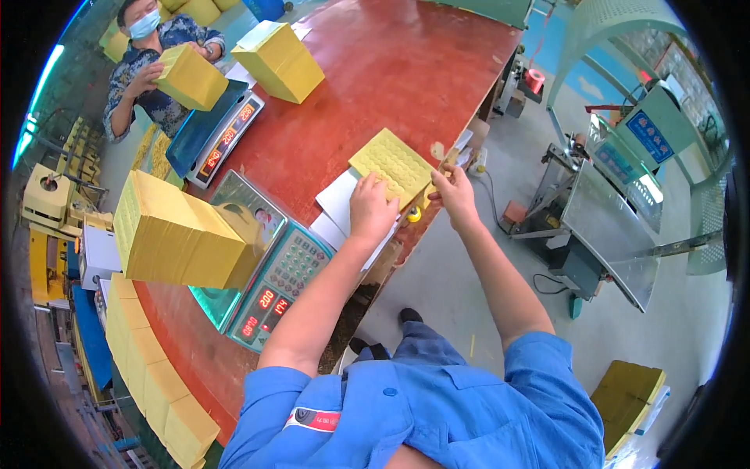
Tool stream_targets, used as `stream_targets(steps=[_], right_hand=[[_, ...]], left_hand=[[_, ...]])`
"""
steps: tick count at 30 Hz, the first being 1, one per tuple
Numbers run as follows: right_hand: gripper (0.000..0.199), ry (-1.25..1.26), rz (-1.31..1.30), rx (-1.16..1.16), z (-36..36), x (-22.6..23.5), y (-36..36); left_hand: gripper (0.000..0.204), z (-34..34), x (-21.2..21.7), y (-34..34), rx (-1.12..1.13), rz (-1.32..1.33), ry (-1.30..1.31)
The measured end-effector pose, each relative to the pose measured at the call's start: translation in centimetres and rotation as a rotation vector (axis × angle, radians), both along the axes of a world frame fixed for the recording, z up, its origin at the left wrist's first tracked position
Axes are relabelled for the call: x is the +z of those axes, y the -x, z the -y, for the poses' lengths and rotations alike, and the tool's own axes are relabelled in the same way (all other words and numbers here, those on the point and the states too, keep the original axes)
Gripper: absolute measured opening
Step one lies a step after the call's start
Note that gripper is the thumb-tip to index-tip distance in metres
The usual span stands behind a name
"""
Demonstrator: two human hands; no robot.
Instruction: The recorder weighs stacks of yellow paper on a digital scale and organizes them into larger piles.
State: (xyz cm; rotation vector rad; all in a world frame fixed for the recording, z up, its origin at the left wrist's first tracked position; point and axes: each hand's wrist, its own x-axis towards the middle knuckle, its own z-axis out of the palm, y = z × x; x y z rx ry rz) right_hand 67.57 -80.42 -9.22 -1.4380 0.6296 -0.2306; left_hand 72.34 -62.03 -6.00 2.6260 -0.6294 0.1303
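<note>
A flat stack of yellow paper (385,153) with a pressed pattern lies near the right edge of the red table. My left hand (373,208) is on its near corner, fingers bent over the top sheet and thumb by the edge. At the stack's right corner is my right hand (456,195), its thumb and fingers drawn together in a pinch. Whatever is between those fingertips is too small to make out. White sheets (337,198) lie partly under the yellow paper, beside my left wrist.
A digital scale (289,270) left of my forearm bears a tall yellow paper block (176,234). Across the table, a masked person holds another block (190,76) over a second scale (226,141). One more block (279,64) stands nearby. A metal-topped machine (605,227) is at right.
</note>
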Motion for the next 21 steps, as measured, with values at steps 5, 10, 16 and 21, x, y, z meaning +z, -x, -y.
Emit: stream_targets(steps=[5, 10, 16, 21], right_hand=[[0.040, 0.110, -0.049, 0.029, 2.5, 0.0, -1.0], [0.021, 0.391, 0.023, 0.186, 0.2, 2.5, -1.3], [0.009, 0.603, 0.477, 0.228, -4.5, 16.4, 5.9], [0.011, 0.324, 0.708, 0.448, -11.2, 23.3, 6.2]], left_hand=[[0.039, 0.4, -0.4, 0.4, -0.169, 0.013, 0.095], [0.052, -3.1, 0.7, -0.3, -0.069, -0.039, 0.345], [0.038, -5.1, 7.5, 4.0, -0.040, -0.657, 1.283], [0.016, -15.8, 18.4, 9.0, 0.071, -0.415, 1.266]])
